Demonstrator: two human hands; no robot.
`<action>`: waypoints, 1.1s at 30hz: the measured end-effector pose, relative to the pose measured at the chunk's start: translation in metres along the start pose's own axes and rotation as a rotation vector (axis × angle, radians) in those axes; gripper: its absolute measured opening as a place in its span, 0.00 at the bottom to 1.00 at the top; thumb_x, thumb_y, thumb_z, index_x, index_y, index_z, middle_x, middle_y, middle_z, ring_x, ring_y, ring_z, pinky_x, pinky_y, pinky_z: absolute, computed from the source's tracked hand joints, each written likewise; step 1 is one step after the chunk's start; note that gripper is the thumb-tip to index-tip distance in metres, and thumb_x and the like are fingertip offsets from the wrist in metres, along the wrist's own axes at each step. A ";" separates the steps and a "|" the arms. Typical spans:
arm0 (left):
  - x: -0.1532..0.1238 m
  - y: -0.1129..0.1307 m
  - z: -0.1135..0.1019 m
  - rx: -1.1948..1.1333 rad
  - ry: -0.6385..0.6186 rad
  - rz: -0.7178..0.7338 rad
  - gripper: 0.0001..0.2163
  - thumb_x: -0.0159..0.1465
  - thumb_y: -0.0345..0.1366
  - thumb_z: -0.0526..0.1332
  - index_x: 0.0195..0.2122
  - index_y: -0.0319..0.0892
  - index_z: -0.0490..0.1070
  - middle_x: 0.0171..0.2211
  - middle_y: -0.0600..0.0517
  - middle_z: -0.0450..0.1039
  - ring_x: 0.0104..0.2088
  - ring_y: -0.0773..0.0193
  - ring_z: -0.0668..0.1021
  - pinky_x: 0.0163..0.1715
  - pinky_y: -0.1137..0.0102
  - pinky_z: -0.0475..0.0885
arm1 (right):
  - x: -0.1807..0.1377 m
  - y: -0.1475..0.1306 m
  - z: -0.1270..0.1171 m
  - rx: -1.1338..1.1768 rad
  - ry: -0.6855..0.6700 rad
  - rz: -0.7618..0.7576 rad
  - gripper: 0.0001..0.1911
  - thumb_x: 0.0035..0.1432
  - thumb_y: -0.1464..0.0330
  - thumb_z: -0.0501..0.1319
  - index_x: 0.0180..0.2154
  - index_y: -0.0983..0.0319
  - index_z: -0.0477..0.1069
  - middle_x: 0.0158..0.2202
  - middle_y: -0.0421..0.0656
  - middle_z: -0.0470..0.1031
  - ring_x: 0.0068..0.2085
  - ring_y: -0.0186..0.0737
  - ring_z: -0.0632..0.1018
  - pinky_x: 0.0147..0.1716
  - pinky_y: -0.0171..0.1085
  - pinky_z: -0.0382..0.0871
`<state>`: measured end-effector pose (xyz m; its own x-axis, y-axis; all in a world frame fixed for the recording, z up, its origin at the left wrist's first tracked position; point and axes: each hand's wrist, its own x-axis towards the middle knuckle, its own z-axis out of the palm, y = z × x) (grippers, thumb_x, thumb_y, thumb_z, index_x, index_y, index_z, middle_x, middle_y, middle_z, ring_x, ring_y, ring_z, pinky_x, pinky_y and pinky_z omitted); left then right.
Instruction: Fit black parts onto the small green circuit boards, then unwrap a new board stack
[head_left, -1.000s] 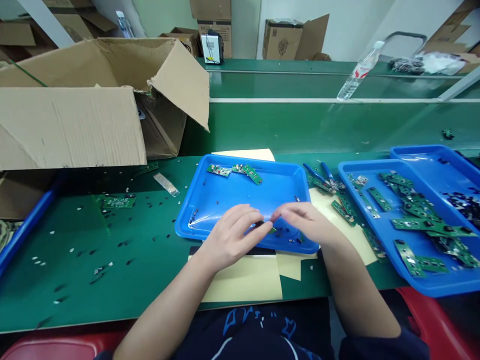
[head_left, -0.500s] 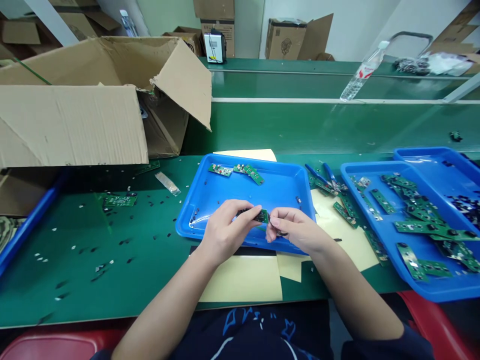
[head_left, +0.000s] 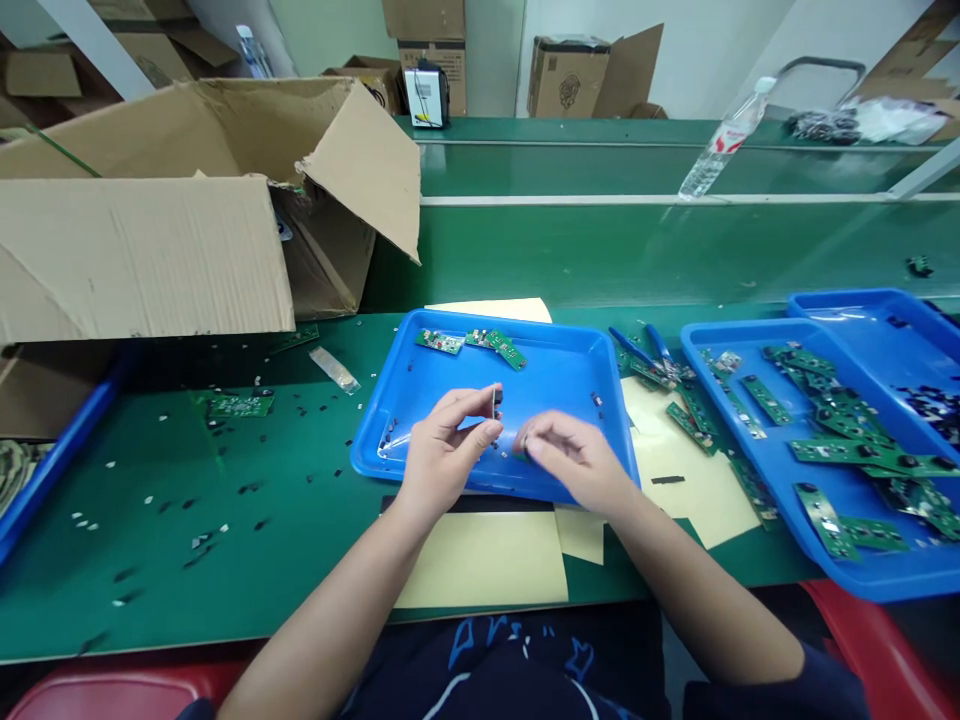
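Over the blue tray point(head_left: 566, 375), the left hand point(head_left: 444, 450) clamps a circuit board point(head_left: 495, 403) edge-on; the right hand point(head_left: 576, 458) is nearby, blurred, its grip indeterminable.

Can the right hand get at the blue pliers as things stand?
Likely yes: the blue pliers lie beside the middle tray, handles uncovered, nothing tall between them and the right hand.

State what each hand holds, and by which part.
Left hand: a board, pinched, seen edge-on; exact grip point unclear. Right hand: too blurred to tell.
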<state>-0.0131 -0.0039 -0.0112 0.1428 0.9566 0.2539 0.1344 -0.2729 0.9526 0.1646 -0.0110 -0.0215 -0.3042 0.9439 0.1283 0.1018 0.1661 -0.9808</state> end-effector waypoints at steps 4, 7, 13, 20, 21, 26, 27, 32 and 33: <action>0.001 0.000 0.002 -0.093 -0.067 -0.097 0.15 0.57 0.39 0.64 0.45 0.42 0.74 0.36 0.48 0.71 0.37 0.63 0.75 0.33 0.71 0.75 | 0.000 0.002 -0.004 0.116 0.150 -0.170 0.28 0.55 0.65 0.59 0.57 0.51 0.55 0.56 0.48 0.63 0.41 0.39 0.76 0.39 0.41 0.73; -0.003 0.000 0.009 -0.112 -0.198 -0.162 0.14 0.54 0.38 0.66 0.41 0.41 0.76 0.35 0.48 0.71 0.37 0.62 0.75 0.34 0.70 0.74 | -0.001 0.002 0.002 0.097 0.119 -0.216 0.35 0.56 0.67 0.59 0.61 0.49 0.46 0.49 0.45 0.70 0.34 0.34 0.75 0.33 0.37 0.74; -0.007 -0.004 0.015 -0.231 -0.283 -0.296 0.21 0.56 0.43 0.63 0.49 0.40 0.70 0.40 0.46 0.72 0.40 0.60 0.75 0.39 0.66 0.74 | -0.003 -0.013 -0.028 -0.045 0.170 -0.155 0.32 0.57 0.66 0.58 0.61 0.54 0.51 0.32 0.40 0.74 0.24 0.32 0.73 0.22 0.34 0.73; -0.006 -0.002 0.014 -0.039 -0.377 -0.314 0.17 0.61 0.42 0.58 0.49 0.42 0.69 0.44 0.45 0.72 0.44 0.58 0.74 0.43 0.64 0.71 | -0.043 -0.023 -0.162 -0.993 0.701 0.275 0.37 0.54 0.69 0.58 0.63 0.63 0.48 0.31 0.48 0.76 0.30 0.45 0.76 0.34 0.46 0.71; -0.006 -0.001 0.014 -0.021 -0.390 -0.308 0.16 0.61 0.42 0.58 0.48 0.42 0.70 0.44 0.45 0.72 0.44 0.58 0.74 0.43 0.64 0.71 | -0.048 -0.020 -0.175 -1.092 0.709 0.357 0.36 0.54 0.69 0.57 0.63 0.65 0.47 0.32 0.49 0.76 0.30 0.47 0.77 0.34 0.47 0.70; -0.004 0.000 0.015 -0.002 -0.388 -0.324 0.16 0.60 0.43 0.58 0.47 0.42 0.71 0.44 0.45 0.73 0.44 0.57 0.74 0.44 0.63 0.71 | -0.064 -0.001 -0.193 -1.316 0.589 0.445 0.38 0.55 0.69 0.55 0.64 0.65 0.43 0.46 0.57 0.74 0.34 0.54 0.77 0.29 0.46 0.68; -0.003 -0.001 0.015 -0.001 -0.385 -0.335 0.16 0.60 0.43 0.58 0.47 0.42 0.70 0.44 0.45 0.73 0.45 0.57 0.74 0.44 0.63 0.70 | -0.064 0.001 -0.189 -1.332 0.603 0.394 0.38 0.55 0.68 0.55 0.64 0.64 0.42 0.48 0.57 0.72 0.34 0.53 0.77 0.29 0.45 0.68; -0.002 -0.001 0.015 0.012 -0.407 -0.371 0.17 0.59 0.44 0.58 0.47 0.42 0.69 0.46 0.45 0.72 0.46 0.56 0.74 0.45 0.63 0.70 | -0.056 0.013 -0.150 -1.267 0.489 0.312 0.40 0.56 0.66 0.57 0.65 0.61 0.39 0.42 0.49 0.77 0.29 0.44 0.77 0.26 0.39 0.68; -0.002 -0.001 0.014 0.017 -0.410 -0.373 0.18 0.59 0.44 0.58 0.47 0.42 0.70 0.46 0.45 0.72 0.46 0.56 0.74 0.45 0.62 0.70 | -0.054 0.017 -0.144 -1.287 0.456 0.350 0.40 0.56 0.66 0.57 0.65 0.62 0.40 0.40 0.49 0.77 0.28 0.45 0.77 0.26 0.39 0.68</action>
<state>0.0006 -0.0072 -0.0149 0.4522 0.8715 -0.1896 0.2640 0.0722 0.9618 0.3193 -0.0180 -0.0240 0.2204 0.9571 0.1879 0.9651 -0.1861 -0.1842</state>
